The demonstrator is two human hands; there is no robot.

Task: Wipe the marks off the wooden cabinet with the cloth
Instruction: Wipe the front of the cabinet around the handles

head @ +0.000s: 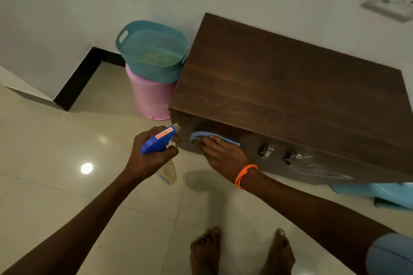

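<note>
A dark wooden cabinet (279,87) stands against the wall, with two metal handles on its front. My right hand (221,154) presses a light blue cloth (201,135) flat against the cabinet's front near its left corner; an orange band sits on that wrist. My left hand (152,154) grips a spray bottle (162,140) with a blue trigger head, its nozzle pointing toward the cabinet's left edge. The bottle's pale body hangs below my fist. No marks are visible on the wood from here.
A teal basket (152,49) rests on a pink bucket (149,98) left of the cabinet, in the room's corner. A light blue plastic object (375,192) lies on the floor at the right. My bare feet (241,250) stand on glossy tiles.
</note>
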